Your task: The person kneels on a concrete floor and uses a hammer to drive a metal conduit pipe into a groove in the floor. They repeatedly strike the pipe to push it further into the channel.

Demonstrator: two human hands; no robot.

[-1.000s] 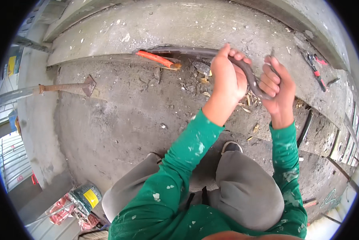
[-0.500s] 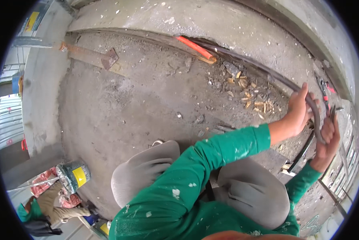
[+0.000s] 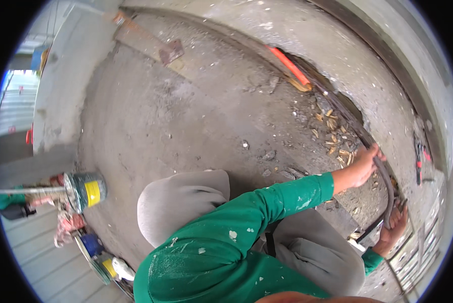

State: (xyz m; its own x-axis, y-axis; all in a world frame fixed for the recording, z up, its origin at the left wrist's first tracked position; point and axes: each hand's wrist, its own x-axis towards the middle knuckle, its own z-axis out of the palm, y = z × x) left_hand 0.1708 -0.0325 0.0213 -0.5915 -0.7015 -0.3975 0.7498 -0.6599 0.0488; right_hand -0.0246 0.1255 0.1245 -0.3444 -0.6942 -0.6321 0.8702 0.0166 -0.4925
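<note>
A dark grey cable or hose [image 3: 388,189] runs down from a groove along the concrete edge and curves at the right. Closed around its upper part is my left hand [image 3: 358,171]. Lower down, near the bend's end, my right hand [image 3: 394,227] is also closed on it. A small dark piece pokes up by the right fingers; its kind is unclear. Farther up the groove lies an orange pipe [image 3: 292,68]. On the concrete to the right rests a red-handled tool [image 3: 418,159], perhaps pliers.
Wood chips [image 3: 332,123] and rubble lie beside the groove. A rusty metal plate [image 3: 172,52] is at the upper left. A bucket with a yellow label [image 3: 88,192] stands at the left, with a person partly visible behind it. Slats [image 3: 422,252] lie at the lower right.
My view has turned, shifting the pipe and groove rightward. Both hands appear lower in view, still on the cable. The person at the left is now mostly hidden behind the bucket.
</note>
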